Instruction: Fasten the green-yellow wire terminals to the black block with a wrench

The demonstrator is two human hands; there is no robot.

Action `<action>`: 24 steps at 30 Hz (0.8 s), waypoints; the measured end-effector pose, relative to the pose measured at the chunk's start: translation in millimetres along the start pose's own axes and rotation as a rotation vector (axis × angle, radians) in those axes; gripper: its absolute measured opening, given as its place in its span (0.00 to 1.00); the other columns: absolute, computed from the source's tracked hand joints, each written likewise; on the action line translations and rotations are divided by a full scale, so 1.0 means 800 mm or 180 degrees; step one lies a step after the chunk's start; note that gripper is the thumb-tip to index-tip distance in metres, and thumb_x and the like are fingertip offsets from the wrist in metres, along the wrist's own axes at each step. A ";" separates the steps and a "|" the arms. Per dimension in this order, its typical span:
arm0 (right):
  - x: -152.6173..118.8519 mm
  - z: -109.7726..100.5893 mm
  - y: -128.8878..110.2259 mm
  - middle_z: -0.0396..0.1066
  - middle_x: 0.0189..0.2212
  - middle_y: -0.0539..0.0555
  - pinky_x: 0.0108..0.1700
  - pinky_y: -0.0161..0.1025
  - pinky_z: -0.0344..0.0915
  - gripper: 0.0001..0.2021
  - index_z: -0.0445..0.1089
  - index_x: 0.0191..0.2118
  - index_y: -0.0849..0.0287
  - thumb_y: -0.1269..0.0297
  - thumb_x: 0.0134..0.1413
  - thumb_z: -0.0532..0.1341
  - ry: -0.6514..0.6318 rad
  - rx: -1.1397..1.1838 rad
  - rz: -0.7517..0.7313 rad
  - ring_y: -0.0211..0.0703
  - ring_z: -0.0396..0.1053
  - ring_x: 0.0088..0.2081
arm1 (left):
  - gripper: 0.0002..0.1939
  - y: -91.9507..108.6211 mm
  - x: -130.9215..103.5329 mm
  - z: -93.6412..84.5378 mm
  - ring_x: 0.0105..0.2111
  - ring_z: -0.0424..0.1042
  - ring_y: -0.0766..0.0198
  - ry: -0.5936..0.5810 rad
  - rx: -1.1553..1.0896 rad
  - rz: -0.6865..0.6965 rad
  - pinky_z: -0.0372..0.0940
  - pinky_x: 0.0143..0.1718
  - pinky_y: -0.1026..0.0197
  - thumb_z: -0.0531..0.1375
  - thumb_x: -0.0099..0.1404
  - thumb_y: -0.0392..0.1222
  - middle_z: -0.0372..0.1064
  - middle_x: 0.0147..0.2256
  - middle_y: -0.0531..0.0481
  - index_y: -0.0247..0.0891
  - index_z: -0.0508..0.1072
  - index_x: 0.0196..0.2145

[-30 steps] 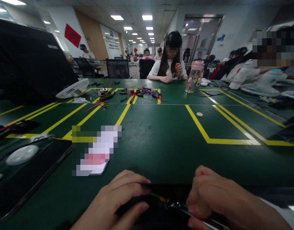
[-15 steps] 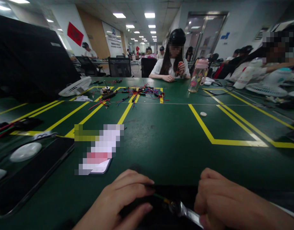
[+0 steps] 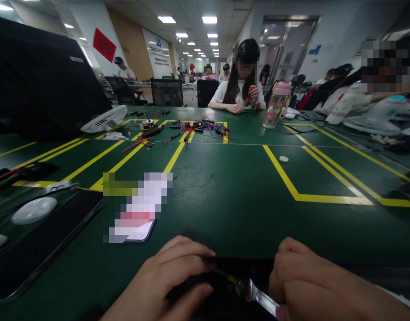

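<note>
The right hand [image 3: 312, 281] is closed around a shiny metal tool [image 3: 263, 301], whose head points left toward the gap between the hands. A thin green wire [image 3: 221, 273] runs from beside the fingertips of the left hand [image 3: 167, 281] to a small yellowish piece [image 3: 231, 280] near the tool's head — too dark there to tell whether they touch. The left hand is curled, its thumb and forefinger apart at the tips; I cannot tell whether it grips anything in the shadow. All this sits at the near edge of the green table [image 3: 218, 214]. Beyond the left hand lies a phone [image 3: 139, 235], and farther back a tangle of coloured wires [image 3: 205, 127] — with a pink-topped bottle [image 3: 276, 107] standing well to its right
</note>
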State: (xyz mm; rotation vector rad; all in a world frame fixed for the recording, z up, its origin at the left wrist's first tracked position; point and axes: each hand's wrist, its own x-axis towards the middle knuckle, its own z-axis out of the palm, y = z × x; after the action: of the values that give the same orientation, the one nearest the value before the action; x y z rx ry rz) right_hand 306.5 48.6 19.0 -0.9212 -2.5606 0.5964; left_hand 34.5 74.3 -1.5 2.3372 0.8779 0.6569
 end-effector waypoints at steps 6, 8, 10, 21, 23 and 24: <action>0.002 -0.002 -0.002 0.69 0.27 0.47 0.32 0.38 0.55 0.11 0.58 0.25 0.57 0.80 0.51 0.55 -0.0192 -0.0129 0.0126 0.38 0.64 0.28 | 0.15 0.000 0.000 0.000 0.47 0.70 0.62 -0.0035 0.0043 0.0002 0.68 0.48 0.64 0.60 0.63 0.31 0.72 0.46 0.53 0.45 0.71 0.45; 0.005 -0.005 -0.002 0.71 0.27 0.47 0.31 0.36 0.56 0.11 0.59 0.25 0.57 0.81 0.48 0.56 -0.0334 -0.0181 0.0077 0.37 0.65 0.28 | 0.13 0.001 0.001 0.000 0.47 0.70 0.62 -0.0081 0.0017 -0.0034 0.68 0.46 0.65 0.60 0.63 0.31 0.72 0.46 0.52 0.44 0.71 0.45; 0.010 -0.009 -0.002 0.71 0.24 0.47 0.29 0.35 0.57 0.12 0.58 0.23 0.58 0.82 0.46 0.56 -0.0430 -0.0310 0.0044 0.37 0.66 0.26 | 0.13 0.001 0.002 0.000 0.47 0.70 0.63 -0.0102 -0.0006 -0.0040 0.68 0.46 0.65 0.60 0.63 0.31 0.72 0.45 0.52 0.43 0.71 0.45; 0.010 -0.023 -0.003 0.73 0.24 0.48 0.26 0.30 0.62 0.11 0.65 0.25 0.57 0.82 0.40 0.55 -0.0329 -0.0118 -0.0099 0.35 0.69 0.25 | 0.13 0.003 0.002 -0.001 0.47 0.70 0.62 -0.0111 -0.0018 -0.0061 0.68 0.47 0.65 0.60 0.64 0.31 0.72 0.46 0.52 0.44 0.71 0.45; 0.004 -0.021 -0.003 0.73 0.27 0.49 0.27 0.30 0.63 0.11 0.65 0.26 0.56 0.82 0.44 0.56 -0.0376 -0.0054 0.0174 0.36 0.69 0.28 | 0.13 0.004 0.002 -0.001 0.48 0.70 0.62 -0.0152 -0.0042 -0.0109 0.68 0.47 0.65 0.59 0.64 0.32 0.72 0.47 0.52 0.44 0.71 0.46; 0.002 -0.021 -0.004 0.73 0.28 0.49 0.28 0.31 0.63 0.11 0.65 0.26 0.56 0.81 0.46 0.56 -0.0385 -0.0059 0.0282 0.37 0.69 0.29 | 0.13 0.004 0.000 0.000 0.48 0.69 0.62 -0.0163 -0.0059 -0.0138 0.68 0.48 0.65 0.59 0.65 0.32 0.71 0.47 0.52 0.45 0.71 0.46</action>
State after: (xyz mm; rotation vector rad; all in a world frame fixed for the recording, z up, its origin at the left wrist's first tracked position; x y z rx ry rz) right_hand 311.2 51.9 34.8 -1.0393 -2.6467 0.6739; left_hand 35.9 72.6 0.7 2.3016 0.8934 0.5824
